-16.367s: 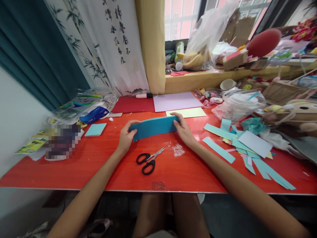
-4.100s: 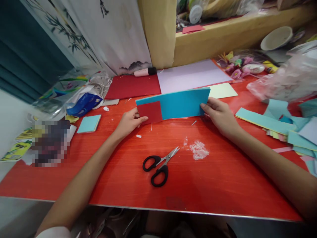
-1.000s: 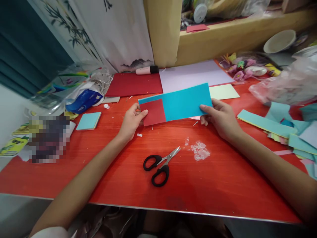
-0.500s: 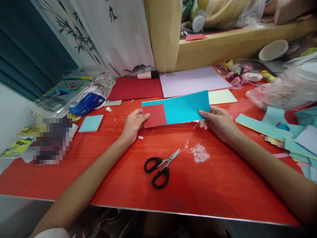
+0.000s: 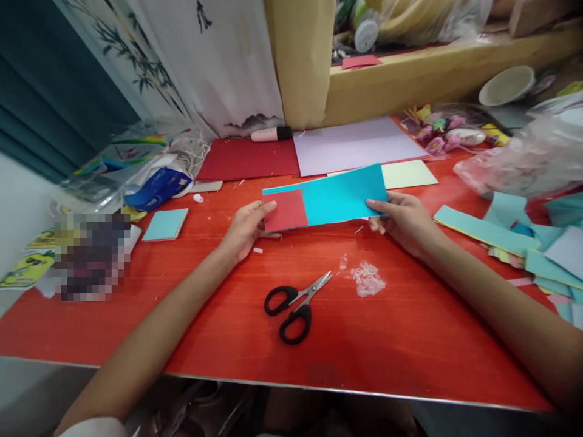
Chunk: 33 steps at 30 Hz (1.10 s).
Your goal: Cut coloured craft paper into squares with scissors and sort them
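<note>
A long blue paper strip [image 5: 344, 197] is held up above the red table between my two hands. A smaller red paper piece [image 5: 291, 209] lies against its left end. My left hand [image 5: 248, 227] is closed on that end, its thumb on the red piece and its fingers behind. My right hand [image 5: 396, 215] pinches the right end of the blue strip, thumb in front. Below, scissors [image 5: 300, 303] with black handles rest on the table, their blades slightly apart. Right of them lies a whitish crumpled patch [image 5: 368, 279].
Stacked light-blue squares [image 5: 166, 224] lie left; cut paper strips [image 5: 492, 233] are piled right. Behind are a dark red sheet [image 5: 248, 159], a lilac sheet [image 5: 355, 145] and a pink marker [image 5: 271, 134]. Plastic bags [image 5: 505, 164] crowd the right; a blue packet [image 5: 157, 188] sits left.
Both hands keep hold of the papers at nearly the same spot. The left thumb has shifted slightly up on the red piece, and the camera view has moved a little.
</note>
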Tool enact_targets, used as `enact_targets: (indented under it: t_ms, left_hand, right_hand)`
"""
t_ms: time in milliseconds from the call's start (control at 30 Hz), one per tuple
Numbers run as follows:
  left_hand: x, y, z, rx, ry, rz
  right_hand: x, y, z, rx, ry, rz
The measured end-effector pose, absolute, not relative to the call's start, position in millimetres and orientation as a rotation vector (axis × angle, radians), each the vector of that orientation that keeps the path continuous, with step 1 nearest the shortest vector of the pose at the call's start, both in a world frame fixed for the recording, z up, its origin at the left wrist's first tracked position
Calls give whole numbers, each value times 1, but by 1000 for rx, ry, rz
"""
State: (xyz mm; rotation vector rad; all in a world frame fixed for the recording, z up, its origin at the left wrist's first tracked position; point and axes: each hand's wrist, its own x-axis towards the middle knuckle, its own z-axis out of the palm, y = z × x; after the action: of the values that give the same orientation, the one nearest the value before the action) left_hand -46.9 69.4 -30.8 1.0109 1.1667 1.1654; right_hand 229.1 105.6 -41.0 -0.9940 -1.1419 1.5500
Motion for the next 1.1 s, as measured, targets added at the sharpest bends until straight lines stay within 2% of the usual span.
enact_targets:
  t_ms: [300, 767, 1100]
  left_hand:
    - [-50, 67, -22, 952, 1193, 932]
    - [-44, 62, -18, 980, 1236, 884]
    - [-42, 65, -35, 1092, 1216, 1075]
  right_hand:
    - [228, 103, -39, -998, -1153, 1543]
    - [227, 100, -39, -976, -1212, 1553]
    - [223, 100, -41, -1009, -1212, 1502]
